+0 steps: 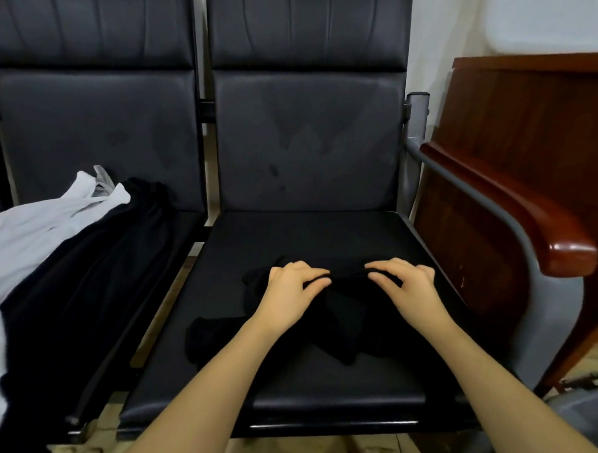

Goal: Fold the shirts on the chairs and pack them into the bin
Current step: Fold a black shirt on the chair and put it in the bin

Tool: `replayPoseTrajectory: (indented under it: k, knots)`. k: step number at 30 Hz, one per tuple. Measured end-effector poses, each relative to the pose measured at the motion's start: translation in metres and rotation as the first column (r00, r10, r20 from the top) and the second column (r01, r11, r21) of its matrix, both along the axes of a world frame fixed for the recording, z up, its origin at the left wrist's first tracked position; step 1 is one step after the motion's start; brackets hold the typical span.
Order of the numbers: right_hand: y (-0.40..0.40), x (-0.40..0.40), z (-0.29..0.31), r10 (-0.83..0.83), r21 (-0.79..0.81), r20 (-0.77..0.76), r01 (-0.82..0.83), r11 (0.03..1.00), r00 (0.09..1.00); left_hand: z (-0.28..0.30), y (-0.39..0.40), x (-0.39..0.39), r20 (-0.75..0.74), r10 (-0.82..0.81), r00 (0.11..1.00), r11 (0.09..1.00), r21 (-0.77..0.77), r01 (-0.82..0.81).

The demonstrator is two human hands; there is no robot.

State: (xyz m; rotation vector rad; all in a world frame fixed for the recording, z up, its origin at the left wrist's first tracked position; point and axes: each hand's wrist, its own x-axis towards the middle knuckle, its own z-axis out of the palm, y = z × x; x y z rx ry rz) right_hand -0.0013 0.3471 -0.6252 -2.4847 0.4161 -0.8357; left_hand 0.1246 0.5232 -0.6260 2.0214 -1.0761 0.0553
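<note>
Pinching a bunched fold of the black shirt [343, 323], the left hand [288, 292] and right hand [408, 286] sit close together, each grip curled with thumb and fingertips grasping cloth. That shirt lies crumpled on the right chair seat [308, 232]; a white shirt [34, 234] and dark garment [88, 287] drape the left chair.

There were two black chairs [308, 147] [94, 132], two hands [290, 291] [406, 286], one black shirt [343, 327] on the right seat, and one white garment [34, 234] lying over one dark garment [97, 269].
</note>
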Motion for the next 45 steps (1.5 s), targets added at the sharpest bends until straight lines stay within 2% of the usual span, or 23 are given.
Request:
replayPoseTrajectory:
  k: [3,7,11,14,17,19,22,24,30,33,36,39,42,45]
  knots:
    - [0.005,-0.006,0.014,-0.001,-0.021,0.074,0.002,1.0,0.997,0.014,0.006,-0.006,-0.095,-0.006,0.995,0.991,-0.132,-0.007]
    - [0.01,-0.015,0.028,-0.015,-0.101,0.191,0.035,0.994,0.981,0.031,0.006,-0.019,-0.046,0.019,0.999,0.972,-0.234,-0.03]
    - [0.014,-0.028,0.041,0.03,0.117,0.268,-0.063,0.991,0.963,0.044,0.003,-0.039,0.033,-0.022,0.999,0.965,-0.262,0.029]
    - [0.019,-0.043,0.046,0.029,0.236,0.225,-0.083,0.968,0.974,0.047,0.003,-0.056,0.022,-0.116,0.993,0.972,-0.205,0.118]
    - [0.022,-0.056,0.045,-0.027,0.315,0.184,-0.033,0.948,0.982,0.046,0.005,-0.062,-0.102,-0.196,0.975,0.972,-0.148,0.18]
    - [0.024,-0.061,0.039,-0.109,0.312,0.164,0.054,0.949,0.98,0.042,0.009,-0.054,-0.101,-0.128,0.987,0.989,-0.09,0.119]
    - [0.031,-0.06,0.03,-0.143,0.202,0.09,0.123,0.972,0.986,0.028,0.02,-0.031,0.111,0.081,0.99,0.979,0.175,-0.1]
    - [0.037,-0.055,0.025,-0.123,0.123,0.049,0.117,0.986,0.991,0.017,0.029,-0.017,0.168,0.131,0.977,0.937,0.3,-0.177]
    - [0.051,-0.035,0.018,-0.033,0.125,0.019,0.031,0.992,0.999,-0.001,0.049,0.015,0.044,0.127,0.991,0.926,0.354,-0.134]
    - [0.054,-0.026,0.014,-0.018,0.119,0.069,0.009,0.993,0.997,-0.009,0.052,0.017,-0.087,0.097,0.991,0.963,0.259,-0.072]
    - [0.059,-0.018,0.014,-0.017,0.162,0.105,0.0,0.987,0.994,-0.009,0.053,0.018,-0.116,0.121,0.986,0.987,0.118,-0.108]
    - [0.068,-0.011,0.015,0.001,0.162,0.032,-0.006,0.987,1.0,-0.003,0.056,0.015,-0.113,0.16,0.981,0.987,0.0,-0.161]
    - [0.077,-0.005,0.016,0.029,0.114,-0.035,-0.025,0.993,0.999,0.011,0.057,0.008,-0.131,0.131,0.983,0.979,-0.138,-0.149]
    - [0.088,0.001,0.015,0.086,0.1,-0.081,-0.078,0.992,0.993,0.029,0.058,-0.002,-0.127,0.102,0.987,0.969,-0.211,-0.127]
